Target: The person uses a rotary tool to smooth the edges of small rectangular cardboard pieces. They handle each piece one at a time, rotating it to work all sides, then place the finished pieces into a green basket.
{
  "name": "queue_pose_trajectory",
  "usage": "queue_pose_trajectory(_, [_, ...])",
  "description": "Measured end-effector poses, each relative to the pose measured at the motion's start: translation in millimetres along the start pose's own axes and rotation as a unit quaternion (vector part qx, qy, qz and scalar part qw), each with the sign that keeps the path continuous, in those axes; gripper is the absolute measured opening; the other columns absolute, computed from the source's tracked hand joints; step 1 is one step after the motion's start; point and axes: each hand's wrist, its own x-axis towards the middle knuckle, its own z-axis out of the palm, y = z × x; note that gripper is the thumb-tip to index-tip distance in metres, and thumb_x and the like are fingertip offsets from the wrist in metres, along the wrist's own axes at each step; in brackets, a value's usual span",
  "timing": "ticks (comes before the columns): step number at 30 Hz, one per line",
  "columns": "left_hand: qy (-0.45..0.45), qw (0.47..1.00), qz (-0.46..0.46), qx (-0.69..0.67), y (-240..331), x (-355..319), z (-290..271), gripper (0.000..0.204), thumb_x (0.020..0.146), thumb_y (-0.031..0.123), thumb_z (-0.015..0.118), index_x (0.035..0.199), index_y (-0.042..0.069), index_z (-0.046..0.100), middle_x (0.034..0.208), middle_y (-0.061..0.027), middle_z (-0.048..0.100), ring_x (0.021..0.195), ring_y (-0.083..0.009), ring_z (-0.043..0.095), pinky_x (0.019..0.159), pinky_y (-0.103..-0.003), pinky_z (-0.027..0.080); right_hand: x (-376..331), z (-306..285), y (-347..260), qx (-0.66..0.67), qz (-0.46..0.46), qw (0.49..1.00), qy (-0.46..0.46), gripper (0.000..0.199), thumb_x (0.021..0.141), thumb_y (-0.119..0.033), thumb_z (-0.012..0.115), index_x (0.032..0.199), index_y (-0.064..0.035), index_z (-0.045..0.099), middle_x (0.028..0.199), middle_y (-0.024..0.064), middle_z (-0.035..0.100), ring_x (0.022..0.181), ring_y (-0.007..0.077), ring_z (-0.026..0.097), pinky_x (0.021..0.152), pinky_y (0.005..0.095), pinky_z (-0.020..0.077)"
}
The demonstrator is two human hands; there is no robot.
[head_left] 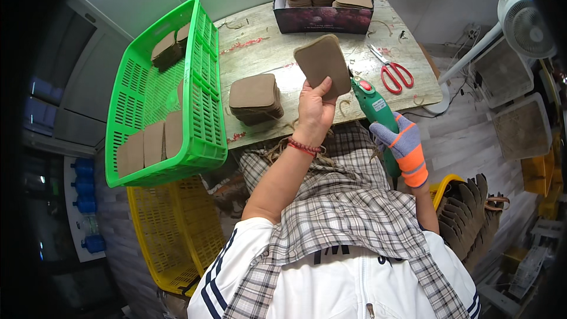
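Observation:
My bare left hand point(317, 106) grips a flat brown rounded pad point(323, 62) by its lower edge, thumb on top, and holds it up above the table. My right hand point(401, 145), in a grey and orange glove, is wrapped round a green handheld power tool point(373, 103) with a red button. The tool's tip comes close to the pad's right edge; whether they touch I cannot tell. Left of my left hand, a stack of similar brown pads point(255, 95) sits on the table. Red-handled scissors point(393, 72) lie to the right of the pad.
A green plastic crate point(204, 112) with stacked pads stands at the left. At the table's point(254, 29) back is a dark box point(322, 22) full of pads. Yellow baskets point(177, 218) sit below left; brown pieces point(466, 212) hang at lower right. A white fan point(525, 20) stands right.

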Motion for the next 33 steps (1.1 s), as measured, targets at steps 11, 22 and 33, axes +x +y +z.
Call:
queue_pose_trajectory(11, [-0.06, 0.989, -0.009, 0.138, 8.5, -19.1, -22.8, 0.026, 0.084, -0.01, 0.056, 0.107, 0.002, 0.06, 0.105, -0.0083, 0.065, 0.094, -0.0199, 0.064, 0.084, -0.034, 0.053, 0.2, -11.7, -18.7, 0.007, -0.004, 1.0, -0.004, 0.03, 0.077, -0.02, 0.075, 0.094, 0.0008, 0.062, 0.063, 0.0009, 0.059, 0.052, 0.0049, 0.051, 0.048, 0.0202, 0.0404])
queue_pose_trajectory(22, [-0.133, 0.895, -0.019, 0.426, 98.2, -2.7, -18.3, 0.036, 0.077, -0.014, 0.057, 0.111, -0.004, 0.061, 0.099, -0.0061, 0.067, 0.087, -0.0109, 0.061, 0.08, -0.025, 0.05, -6.1, -17.7, -22.0, -0.065, 0.004, 0.995, -0.076, 0.034, 0.075, -0.021, 0.076, 0.098, -0.0001, 0.062, 0.068, 0.0002, 0.06, 0.054, 0.0044, 0.051, 0.048, 0.021, 0.042])
queue_pose_trajectory(33, [-0.134, 0.848, -0.154, 0.489, 95.3, -23.9, -16.7, 0.039, 0.076, -0.013, 0.057, 0.114, -0.005, 0.06, 0.101, -0.0048, 0.064, 0.088, -0.0107, 0.058, 0.081, -0.024, 0.047, -6.0, -3.1, -20.1, -0.092, -0.031, 0.993, -0.07, 0.043, 0.074, -0.024, 0.078, 0.104, 0.0015, 0.061, 0.069, 0.0018, 0.062, 0.053, 0.0053, 0.053, 0.047, 0.021, 0.0436])
